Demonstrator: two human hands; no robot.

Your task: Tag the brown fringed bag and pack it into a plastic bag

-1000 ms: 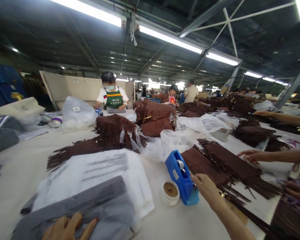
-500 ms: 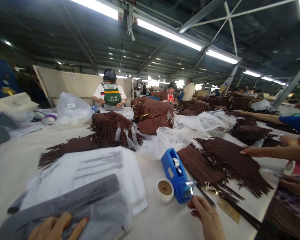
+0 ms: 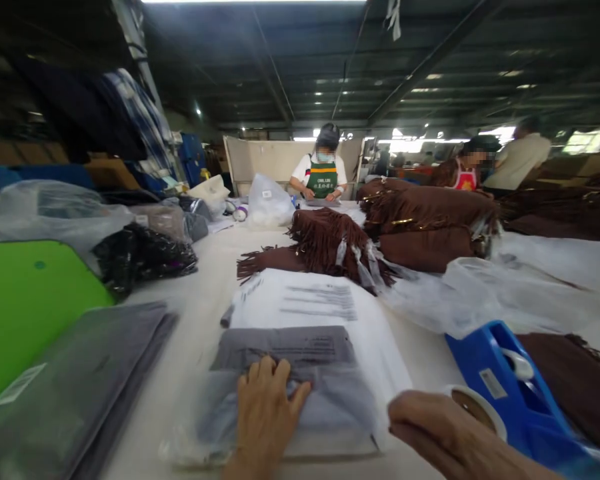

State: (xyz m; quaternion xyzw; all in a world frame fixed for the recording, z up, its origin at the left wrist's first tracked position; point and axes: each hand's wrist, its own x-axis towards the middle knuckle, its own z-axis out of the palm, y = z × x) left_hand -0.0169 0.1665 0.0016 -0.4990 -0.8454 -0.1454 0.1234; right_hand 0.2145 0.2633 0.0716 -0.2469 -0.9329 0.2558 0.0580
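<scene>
My left hand (image 3: pixel 267 410) lies with fingers spread on a folded grey garment (image 3: pixel 325 347) inside a clear plastic bag (image 3: pixel 330 407). The bag rests partly over white printed plastic bags (image 3: pixel 300 293). To the right, my right hand (image 3: pixel 435 427) is closed in a pinch above the table, just beside the bag. It came away from the tape end with its fingertips together; the piece of tape in them barely shows. Behind that hand stand a blue tape dispenser (image 3: pixel 500 387) and a round white tub with a brown middle (image 3: pixel 480 407), partly covered by the hand.
Bagged grey garments (image 3: pixel 95 380) and a bright green panel (image 3: pixel 35 307) lie at the left. Brown fringed textiles (image 3: pixel 330 243) and loose clear plastic (image 3: pixel 520 293) cover the table's middle and right. Across the table, a person in a green apron (image 3: pixel 323 177) works.
My right hand has moved left from the dispenser's tape end to beside the bagged garment. The view has swung left. My left hand stays on the bag.
</scene>
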